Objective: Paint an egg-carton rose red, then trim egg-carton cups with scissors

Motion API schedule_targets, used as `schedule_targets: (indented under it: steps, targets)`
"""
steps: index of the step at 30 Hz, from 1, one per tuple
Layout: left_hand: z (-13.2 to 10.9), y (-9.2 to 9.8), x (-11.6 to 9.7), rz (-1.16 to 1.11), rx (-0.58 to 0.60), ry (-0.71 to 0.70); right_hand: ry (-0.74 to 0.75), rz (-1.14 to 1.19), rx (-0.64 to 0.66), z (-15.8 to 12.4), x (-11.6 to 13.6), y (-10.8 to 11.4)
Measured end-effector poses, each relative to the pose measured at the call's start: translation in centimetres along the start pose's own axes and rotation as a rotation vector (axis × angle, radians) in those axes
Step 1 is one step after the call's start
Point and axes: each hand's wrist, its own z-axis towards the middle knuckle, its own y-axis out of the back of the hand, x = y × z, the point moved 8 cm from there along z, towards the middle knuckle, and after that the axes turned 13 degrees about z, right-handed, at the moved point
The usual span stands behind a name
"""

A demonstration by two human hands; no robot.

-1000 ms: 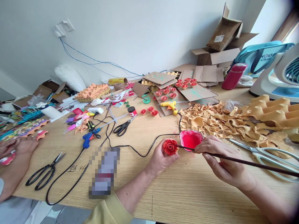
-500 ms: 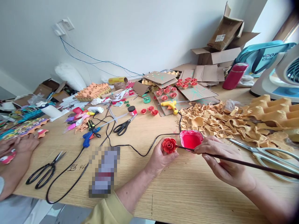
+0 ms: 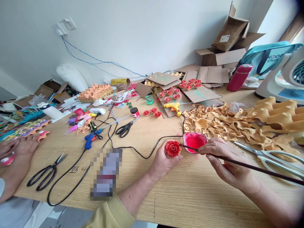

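Both of a co-worker's hands (image 3: 27, 145) are at far left on a crowded worktop (image 3: 142, 186). Next come black scissors (image 3: 54, 167), a blue glue gun (image 3: 88, 141) and a pixelated patch (image 3: 106, 174). Near centre, the left hand (image 3: 162, 161) curls closed around a red rose (image 3: 173, 148), raised just left of a paint bowl (image 3: 202, 136). The right hand (image 3: 229, 164), fingertips pinched together, holds a dark brush (image 3: 266, 171), its tip at the rose's edge; hand and brush partly screen the bowl. Behind lie orange scraps (image 3: 206, 122); at far right, the brush crosses pale-handled scissors (image 3: 259, 152).
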Motion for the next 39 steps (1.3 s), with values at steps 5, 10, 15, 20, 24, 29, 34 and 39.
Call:
schedule_targets:
  steps: [5, 10, 15, 20, 24, 29, 34, 39]
  targets:
    - [0.0, 0.2, 0.0, 0.019, -0.025, -0.003, 0.049, -0.024, 0.055, 0.5, 0.8, -0.8]
    - [0.1, 0.1, 0.1, 0.026, -0.009, 0.016, 0.031, 0.003, 0.070, 0.0, 0.3, -0.6]
    - [0.2, 0.4, 0.3, 0.128, -0.037, 0.022, -0.103, 0.013, -0.024, -0.6, -1.5, 0.7]
    - [0.3, 0.1, 0.9, 0.092, -0.010, 0.057, -0.206, -0.143, -0.063, 0.1, -2.1, 1.5]
    - [0.4, -0.2, 0.8, 0.121, 0.016, 0.038, -0.191, -0.211, -0.029, 0.8, -1.8, 1.3]
    - [0.2, 0.4, 0.0, 0.303, -0.066, -0.049, -0.139, -0.284, 0.031, 0.7, -1.7, 0.7]
    - [0.0, 0.5, -0.5, 0.410, -0.075, -0.097, -0.159, -0.307, 0.056, 0.7, -2.1, 0.4]
    - [0.1, 0.4, -1.0, 0.458, -0.071, -0.135, -0.196, -0.287, 0.064, 0.6, -2.7, 0.1]
